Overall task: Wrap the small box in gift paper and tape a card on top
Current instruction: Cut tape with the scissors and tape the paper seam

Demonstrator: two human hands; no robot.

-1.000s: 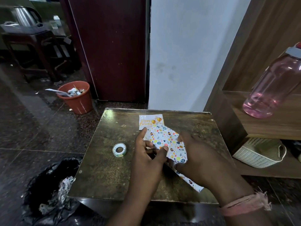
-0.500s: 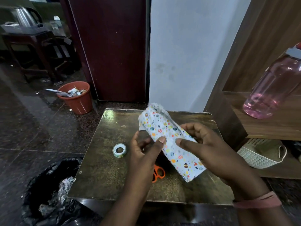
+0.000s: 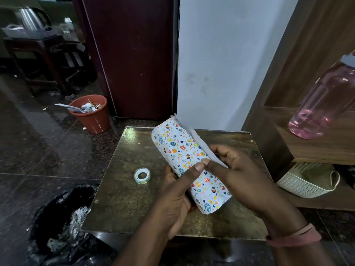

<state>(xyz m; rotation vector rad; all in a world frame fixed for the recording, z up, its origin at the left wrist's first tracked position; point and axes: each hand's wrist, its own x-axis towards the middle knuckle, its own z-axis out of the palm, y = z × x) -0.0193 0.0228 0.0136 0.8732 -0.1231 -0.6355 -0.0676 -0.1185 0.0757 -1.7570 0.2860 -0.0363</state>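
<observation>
Closing the wrap seam above the tabletop

We keep our left hand (image 3: pixel 173 191) curled under the gift-wrapped box (image 3: pixel 189 164), thumb pinning the overlap, while our right hand (image 3: pixel 238 175) pinches the loose white edge taut for the tape roll (image 3: pixel 142 175) on the tabletop (image 3: pixel 123 208). Since half a second ago the package has lifted and rolled, hiding the scissors.

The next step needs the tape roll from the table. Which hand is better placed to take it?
Probably the left hand. The small clear tape roll lies on the brown table just to its left, while the right hand is across the egg-patterned wrapped box, pinching its loose paper edge.
</observation>
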